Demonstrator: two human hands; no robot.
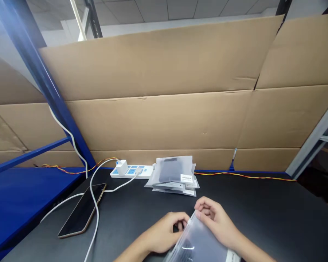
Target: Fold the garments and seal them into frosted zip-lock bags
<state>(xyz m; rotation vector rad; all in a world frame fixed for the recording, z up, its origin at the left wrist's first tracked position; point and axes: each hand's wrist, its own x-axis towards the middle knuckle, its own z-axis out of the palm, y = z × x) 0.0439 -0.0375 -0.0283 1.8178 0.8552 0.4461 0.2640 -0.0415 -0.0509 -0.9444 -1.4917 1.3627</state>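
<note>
A frosted zip bag with something dark and flat inside lies at the bottom edge of the view, tilted, its lower part cut off. My right hand pinches its upper corner between thumb and fingers. At the bag's left edge, along the zip strip, my left hand is closed with curled fingers; its fingertips are partly hidden at the bag. A white label shows on the bag's lower right, under my right wrist. Beyond the hands sits a stack of similar frosted bags with white labels.
A white power strip with a plugged-in charger stands at the back. To the left, a phone lies on the black table, with a white cable looping over it. Cardboard panels and a blue post bound the table.
</note>
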